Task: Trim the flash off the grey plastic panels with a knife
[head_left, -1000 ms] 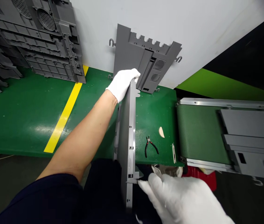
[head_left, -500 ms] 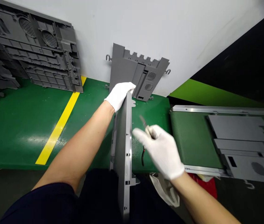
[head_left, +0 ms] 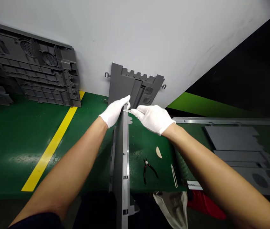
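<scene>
A long grey plastic panel (head_left: 122, 165) stands on edge in front of me, running from my lap out over the green table (head_left: 13, 140). My left hand (head_left: 113, 111), in a white glove, is closed on the panel's far top corner. My gloved right hand (head_left: 154, 118) is closed on a thin blade-like tool (head_left: 128, 111), whose tip touches the panel's far top edge right beside my left fingers.
Black-handled pliers (head_left: 148, 168), a small beige piece (head_left: 158, 152) and a thin strip (head_left: 173, 175) lie on the table right of the panel. Another grey panel (head_left: 125, 86) leans on the white wall; stacked panels (head_left: 35, 76) lean at left. A conveyor (head_left: 197, 168) carries panels (head_left: 235, 143) at right. A bag (head_left: 173, 206) hangs below.
My right hand rose from the panel's near end, swung across with the tool, and now meets my left hand at the far top corner. The view tilted up slightly.
</scene>
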A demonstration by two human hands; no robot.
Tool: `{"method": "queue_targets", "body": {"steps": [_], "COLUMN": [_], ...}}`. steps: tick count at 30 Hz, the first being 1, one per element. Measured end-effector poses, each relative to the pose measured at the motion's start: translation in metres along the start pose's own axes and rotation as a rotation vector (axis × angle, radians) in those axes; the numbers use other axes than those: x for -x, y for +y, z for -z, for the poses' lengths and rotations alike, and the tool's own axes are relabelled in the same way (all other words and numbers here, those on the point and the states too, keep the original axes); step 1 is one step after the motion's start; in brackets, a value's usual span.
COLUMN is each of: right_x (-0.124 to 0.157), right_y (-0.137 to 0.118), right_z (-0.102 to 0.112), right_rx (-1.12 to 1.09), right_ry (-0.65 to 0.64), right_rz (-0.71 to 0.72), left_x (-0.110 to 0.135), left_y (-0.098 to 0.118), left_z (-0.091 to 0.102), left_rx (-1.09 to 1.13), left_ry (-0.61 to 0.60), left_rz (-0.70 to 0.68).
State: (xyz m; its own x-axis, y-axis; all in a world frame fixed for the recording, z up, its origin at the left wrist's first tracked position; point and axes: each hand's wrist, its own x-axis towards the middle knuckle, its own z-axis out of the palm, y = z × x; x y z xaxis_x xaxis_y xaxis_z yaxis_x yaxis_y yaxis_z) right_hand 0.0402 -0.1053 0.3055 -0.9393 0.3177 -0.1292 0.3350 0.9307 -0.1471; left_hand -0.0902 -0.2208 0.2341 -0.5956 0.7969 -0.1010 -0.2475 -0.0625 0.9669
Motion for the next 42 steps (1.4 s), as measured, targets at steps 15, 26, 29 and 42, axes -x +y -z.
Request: {"method": "queue_targets", "body": {"steps": [15,26,29,42], "right_x": [0.016,0.043,0.051,0.031], "right_y": [-0.013,-0.003,0.006,0.014], "right_z": [0.005,-0.005,-0.009,-0.012], "right_rx": [0.35,-0.226,-0.469,-0.179], "right_ry": [0.016,0.199,0.248,0.087], "right_rz": [0.015,-0.019,-0.085,-0.121], "left_x": [-0.003,-0.001,0.005,-0.003], "left_y": [-0.005,-0.013,-0.012,-0.009], "left_z": [-0.002,0.006,0.01,-0.007], "left_rx": [-0.02,0.001,-0.038,-0.247], "left_ry": [-0.025,-0.089,-0.215,0.016], "left_rz": [-0.062,-0.097,-0.155,-0.236]}}
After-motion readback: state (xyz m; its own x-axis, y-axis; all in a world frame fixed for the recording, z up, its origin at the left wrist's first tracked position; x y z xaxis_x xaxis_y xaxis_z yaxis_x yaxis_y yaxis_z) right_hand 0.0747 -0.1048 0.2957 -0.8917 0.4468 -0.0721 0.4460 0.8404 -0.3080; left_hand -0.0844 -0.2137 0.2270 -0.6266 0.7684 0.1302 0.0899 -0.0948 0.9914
